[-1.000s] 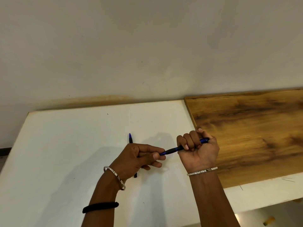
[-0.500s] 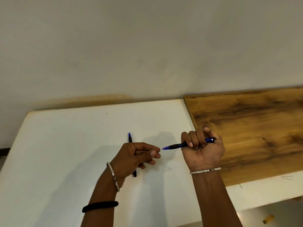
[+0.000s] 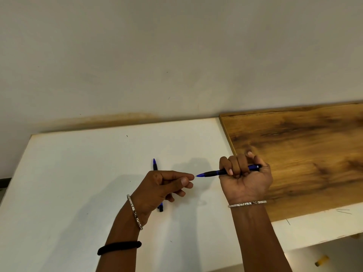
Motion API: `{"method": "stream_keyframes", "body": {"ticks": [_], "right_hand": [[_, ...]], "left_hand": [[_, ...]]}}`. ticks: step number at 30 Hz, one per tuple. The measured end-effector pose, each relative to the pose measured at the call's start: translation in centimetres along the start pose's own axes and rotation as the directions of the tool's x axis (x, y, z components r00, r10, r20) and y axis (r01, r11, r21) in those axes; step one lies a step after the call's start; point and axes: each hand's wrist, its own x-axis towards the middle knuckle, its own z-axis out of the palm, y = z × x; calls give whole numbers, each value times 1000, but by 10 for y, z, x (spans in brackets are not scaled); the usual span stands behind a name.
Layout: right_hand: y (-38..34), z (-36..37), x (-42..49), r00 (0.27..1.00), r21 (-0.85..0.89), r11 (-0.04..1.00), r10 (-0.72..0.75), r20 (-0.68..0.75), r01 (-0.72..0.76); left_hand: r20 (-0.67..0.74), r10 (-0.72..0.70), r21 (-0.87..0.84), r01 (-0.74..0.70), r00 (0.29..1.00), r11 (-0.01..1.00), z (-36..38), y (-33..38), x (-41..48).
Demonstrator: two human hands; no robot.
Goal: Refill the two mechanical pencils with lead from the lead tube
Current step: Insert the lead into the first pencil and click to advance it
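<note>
My right hand (image 3: 244, 178) is fisted around a blue and black mechanical pencil (image 3: 211, 173), held level with its blue tip pointing left. My left hand (image 3: 164, 186) pinches thumb and forefinger just left of that tip, where a very thin sliver, perhaps a lead, shows between fingertip and tip. A second blue and black pencil (image 3: 154, 164) lies on the white table (image 3: 78, 173), mostly hidden under my left hand, with its lower end showing below my palm. No lead tube is visible.
A brown wooden board (image 3: 304, 154) covers the table's right part, close behind my right hand. A plain wall stands along the far edge. A small yellow object (image 3: 321, 260) lies on the floor at bottom right.
My hands have drawn apart: the right hand pulled the pencil rightward, so its tip, covered by my left fingers a second ago, now shows free beside them.
</note>
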Motion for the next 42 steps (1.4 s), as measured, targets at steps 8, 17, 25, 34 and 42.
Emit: {"method": "stream_keyframes", "body": {"ticks": [8, 17, 25, 34, 42], "right_hand": [[-1, -1, 1, 1000, -6, 1000, -8, -9, 7], [-2, 0, 1, 1000, -4, 1000, -20, -15, 20], [-4, 2, 0, 999, 2, 999, -38, 12, 38], [-4, 1, 0, 998, -9, 999, -52, 46, 52], [-1, 3, 2, 997, -139, 987, 76, -13, -77]], "left_hand": [[25, 9, 30, -9, 1000, 1000, 0, -1, 1], [22, 7, 29, -8, 1000, 1000, -1, -2, 0], [-2, 2, 21, -2, 1000, 1000, -1, -1, 1], [-23, -5, 21, 5, 1000, 1000, -1, -1, 1], [-156, 13, 29, -8, 988, 1000, 3, 0, 4]]}}
